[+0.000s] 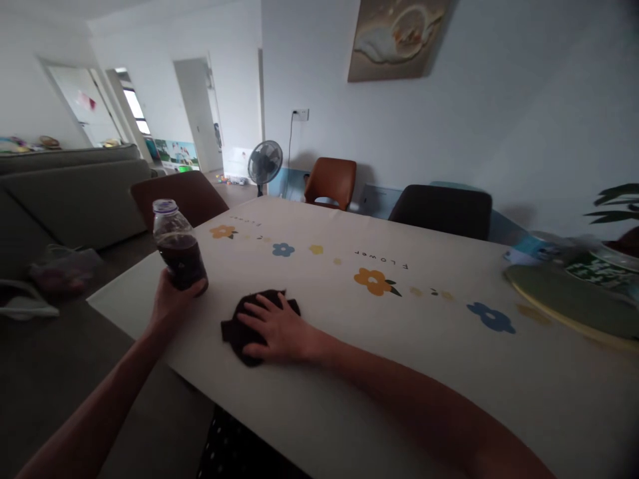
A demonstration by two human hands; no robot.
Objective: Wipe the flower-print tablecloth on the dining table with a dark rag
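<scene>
My left hand [174, 296] is wrapped round the lower part of a clear plastic bottle [180, 249] of dark liquid. The bottle has no cap on and leans slightly, near the left end of the table. Flat on a dark cloth-like piece [244, 332] lies my right hand [277, 329], its fingers spread. That piece is roughly round, with small tabs sticking out at its edge, and part of it is hidden under the palm. Both rest on a white tablecloth [319, 306] printed with flowers.
Across the table stand a brown chair [332, 181] and a dark chair [442, 209]; another chair [180, 196] is beyond the bottle. A round green mat [564, 303] lies at the right beside a potted plant [619, 206]. A fan [265, 161] stands behind.
</scene>
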